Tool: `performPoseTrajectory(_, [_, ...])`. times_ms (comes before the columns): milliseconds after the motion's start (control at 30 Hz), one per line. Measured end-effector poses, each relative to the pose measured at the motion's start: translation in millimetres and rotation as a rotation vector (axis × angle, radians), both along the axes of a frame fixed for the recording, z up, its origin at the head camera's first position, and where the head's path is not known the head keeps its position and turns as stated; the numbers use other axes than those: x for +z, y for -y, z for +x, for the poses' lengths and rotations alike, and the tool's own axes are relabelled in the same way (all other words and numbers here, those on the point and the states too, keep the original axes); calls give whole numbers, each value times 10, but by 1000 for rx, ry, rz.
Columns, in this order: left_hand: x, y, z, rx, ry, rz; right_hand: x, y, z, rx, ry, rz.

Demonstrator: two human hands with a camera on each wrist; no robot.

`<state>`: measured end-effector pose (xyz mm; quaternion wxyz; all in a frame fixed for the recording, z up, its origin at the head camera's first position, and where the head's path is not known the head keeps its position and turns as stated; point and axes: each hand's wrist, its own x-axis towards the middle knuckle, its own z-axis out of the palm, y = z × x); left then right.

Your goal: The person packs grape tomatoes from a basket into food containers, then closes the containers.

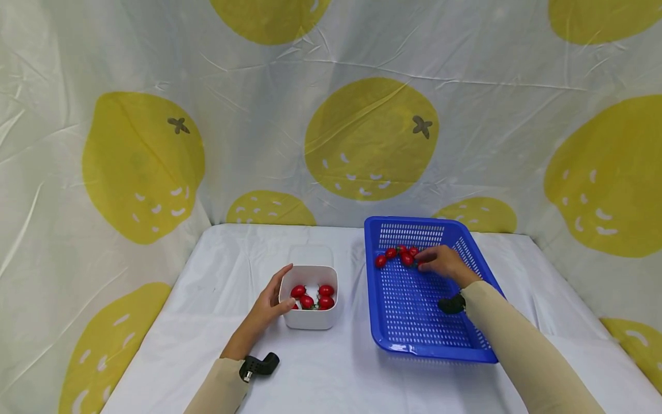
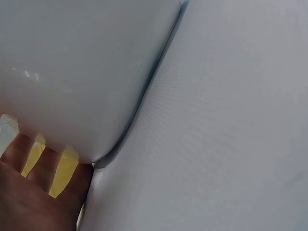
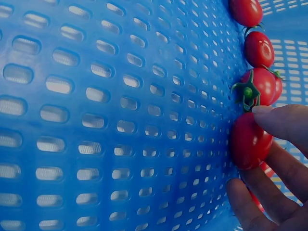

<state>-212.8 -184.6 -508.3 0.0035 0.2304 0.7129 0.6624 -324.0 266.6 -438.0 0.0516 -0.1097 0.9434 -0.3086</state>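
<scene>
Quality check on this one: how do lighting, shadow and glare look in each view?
Head: bright overall, soft shadow beside the blue basket, a small glare patch on its near rim; left wrist: dim and greyish, small white glints on the white container; right wrist: strong bluish tint, pale highlights on the red tomatoes.

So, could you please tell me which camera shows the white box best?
The head view, as it shows nearly all of the white box, with the tomatoes inside. The left wrist view shows only part of its outside, close up; the right wrist view does not show it.
</scene>
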Motion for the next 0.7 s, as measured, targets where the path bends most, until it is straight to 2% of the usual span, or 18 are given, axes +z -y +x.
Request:
performPoseTrajectory(267, [-2, 7, -17, -10, -20, 4, -39, 5, -29, -19, 27, 27])
performPoseTrajectory(700, [18, -5, 14, 13, -10, -12, -54, -19, -14, 28, -40, 26])
